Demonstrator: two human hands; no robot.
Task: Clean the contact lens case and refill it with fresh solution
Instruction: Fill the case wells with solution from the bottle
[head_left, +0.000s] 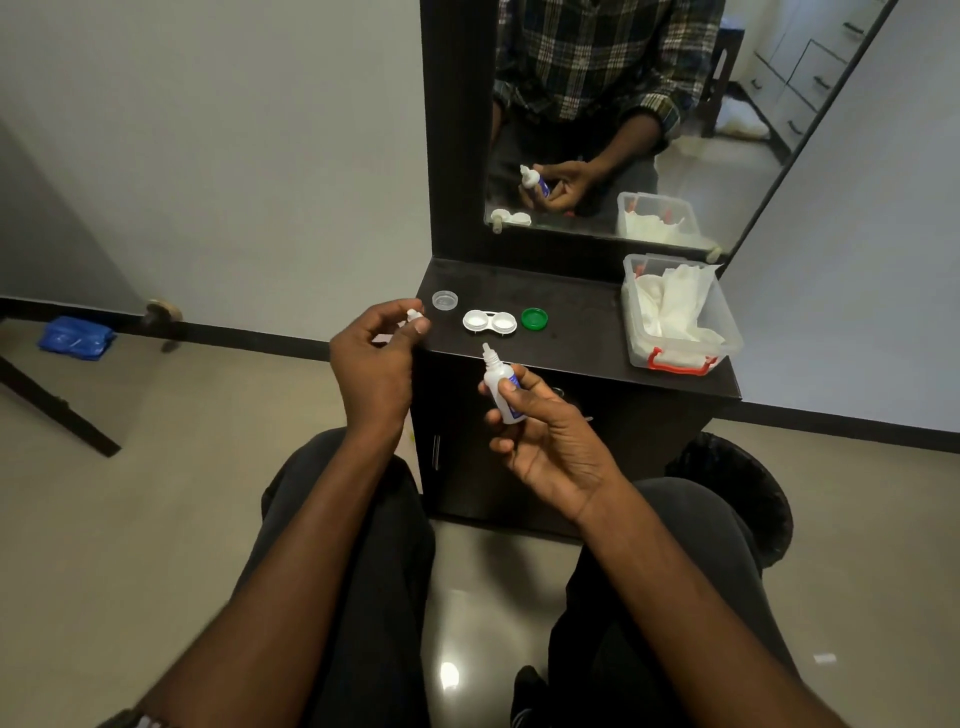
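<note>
Centrally, the contact lens case (490, 321) lies flat on the dark vanity top (571, 317): white, two round wells joined in a figure-eight, both uncapped and facing up. Whether any liquid sits in the wells cannot be told. Just left of the case and slightly behind it lies a clear round cap (444, 300), open side up. Just right of the case lies a green round cap (534, 318), also open side up, near but apart from the case.

In front of the case, off the vanity's front edge, the right hand (540, 436) holds a small white solution bottle (497, 383) with a blue label; fingers and thumb are curled round its body, the uncapped nozzle tilted up and toward the case. The nozzle tip sits just short of the case, not touching.

Left of the case, by the vanity's left corner, the left hand (375, 358) pinches a small white bottle cap (414, 314) between thumb and fingertips, other fingers loosely curled.

Well to the right of the case, a clear plastic tub (727, 332) with a red latch holds crumpled white tissues (675, 301). Behind the case stands a mirror (623, 104) reflecting the bottle, hand and case. Well left of the case, on the floor, lies a blue bag (77, 338).
</note>
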